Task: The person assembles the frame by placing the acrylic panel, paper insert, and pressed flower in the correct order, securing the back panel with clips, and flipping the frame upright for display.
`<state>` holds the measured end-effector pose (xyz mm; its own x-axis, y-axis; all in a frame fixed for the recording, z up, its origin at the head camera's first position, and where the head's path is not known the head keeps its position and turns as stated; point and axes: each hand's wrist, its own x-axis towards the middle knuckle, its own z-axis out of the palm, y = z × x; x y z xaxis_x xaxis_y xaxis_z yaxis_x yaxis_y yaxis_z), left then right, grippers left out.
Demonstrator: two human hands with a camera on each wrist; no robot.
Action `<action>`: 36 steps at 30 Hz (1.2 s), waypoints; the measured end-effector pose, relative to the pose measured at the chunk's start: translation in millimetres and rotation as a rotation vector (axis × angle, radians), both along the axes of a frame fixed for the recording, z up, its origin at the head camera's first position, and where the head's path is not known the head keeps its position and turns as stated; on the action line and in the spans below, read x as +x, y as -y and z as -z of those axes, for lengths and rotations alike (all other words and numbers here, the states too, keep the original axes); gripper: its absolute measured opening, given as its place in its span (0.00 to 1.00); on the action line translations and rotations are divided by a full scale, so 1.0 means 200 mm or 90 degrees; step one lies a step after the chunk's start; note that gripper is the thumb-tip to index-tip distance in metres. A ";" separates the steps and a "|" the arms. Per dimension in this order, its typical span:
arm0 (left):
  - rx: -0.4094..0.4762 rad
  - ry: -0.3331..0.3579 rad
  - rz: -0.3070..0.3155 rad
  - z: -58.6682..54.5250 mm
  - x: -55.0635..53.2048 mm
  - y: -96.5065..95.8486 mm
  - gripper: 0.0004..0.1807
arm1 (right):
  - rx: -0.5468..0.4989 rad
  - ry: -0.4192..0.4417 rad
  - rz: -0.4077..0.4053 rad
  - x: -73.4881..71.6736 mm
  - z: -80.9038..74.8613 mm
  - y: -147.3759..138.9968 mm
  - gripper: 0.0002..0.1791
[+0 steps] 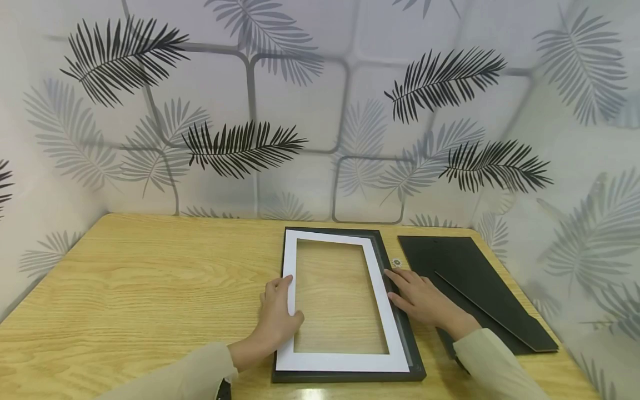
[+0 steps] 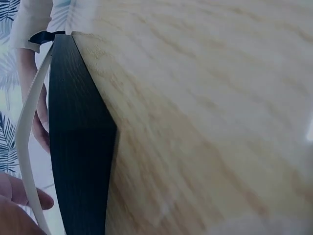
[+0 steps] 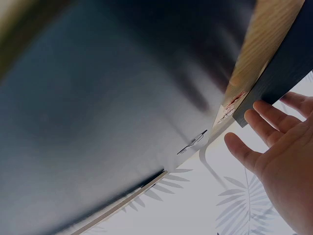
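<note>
In the head view a black picture frame (image 1: 350, 377) lies flat on the wooden table. A white mat board (image 1: 345, 361) with a rectangular opening sits over it, slightly askew, leaving a strip of the frame's right side uncovered. My left hand (image 1: 277, 316) pinches the mat's left border, its thumb over the opening's inner edge. The left wrist view has the mat's thin edge (image 2: 23, 132) bowed and raised off the frame's side (image 2: 80, 107). My right hand (image 1: 425, 297), fingers extended, rests its fingertips on the frame's right side; the right wrist view shows those fingers (image 3: 266, 125) against the frame.
A black backing board (image 1: 440, 253) with a stand leg (image 1: 492, 316) lies to the right, close to the table edge. Between board and frame is a small flower-like piece (image 1: 396, 262). Wood tabletop (image 1: 165, 289) extends left, and a leaf-patterned wall (image 1: 300, 189) rises behind.
</note>
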<state>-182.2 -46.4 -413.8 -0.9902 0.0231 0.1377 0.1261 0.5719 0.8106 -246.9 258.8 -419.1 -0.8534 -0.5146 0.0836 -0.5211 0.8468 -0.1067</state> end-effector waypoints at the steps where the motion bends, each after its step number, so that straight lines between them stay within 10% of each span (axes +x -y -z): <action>1: -0.012 -0.007 0.000 0.00 0.00 0.00 0.36 | 0.000 0.000 0.001 0.00 0.00 0.00 0.30; 36: -0.127 -0.064 0.011 0.01 -0.05 -0.05 0.37 | -0.012 -0.001 0.002 -0.01 0.02 -0.01 0.29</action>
